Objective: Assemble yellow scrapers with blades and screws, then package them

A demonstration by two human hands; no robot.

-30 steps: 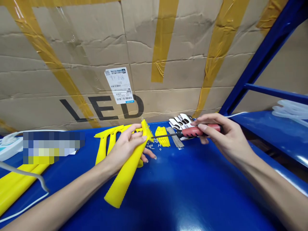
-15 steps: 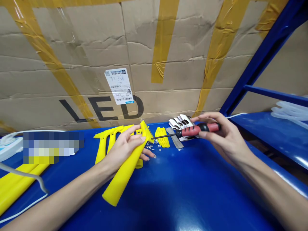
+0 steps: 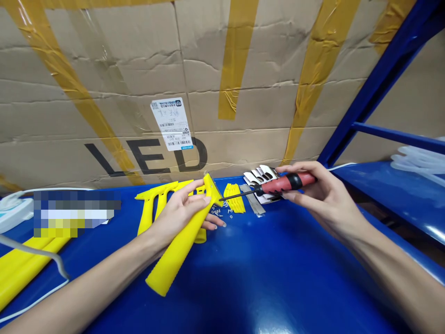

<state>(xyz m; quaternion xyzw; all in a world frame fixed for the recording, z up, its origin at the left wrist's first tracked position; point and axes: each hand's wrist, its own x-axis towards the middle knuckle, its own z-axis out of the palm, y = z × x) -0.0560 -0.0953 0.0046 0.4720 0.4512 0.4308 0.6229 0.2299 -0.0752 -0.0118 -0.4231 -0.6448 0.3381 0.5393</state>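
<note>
My left hand (image 3: 184,209) is closed around a yellow scraper (image 3: 175,255), its handle slanting down toward me and a thin blade edge at its head. Between the fingers of my right hand (image 3: 325,190) is a red and black screwdriver (image 3: 278,184). The screwdriver's tip meets the side of the scraper's head; the exact contact is too small to make out. Behind my left hand lie more yellow scrapers (image 3: 148,215), partly hidden. Near the tip are small nuts and screws (image 3: 230,213), several flat yellow pieces (image 3: 235,198) and grey metal strips (image 3: 254,202).
White pieces with dark oval holes (image 3: 262,175) lie by the large cardboard box (image 3: 208,69) behind the blue tabletop (image 3: 243,273). Long yellow parts (image 3: 31,260), a cable (image 3: 41,252) and a pixelated patch are at left. A blue metal frame (image 3: 378,74) rises at right.
The screwdriver's handle has turned in my right fingers, showing a different pattern of black marks. The scraper's lower end has shifted slightly left.
</note>
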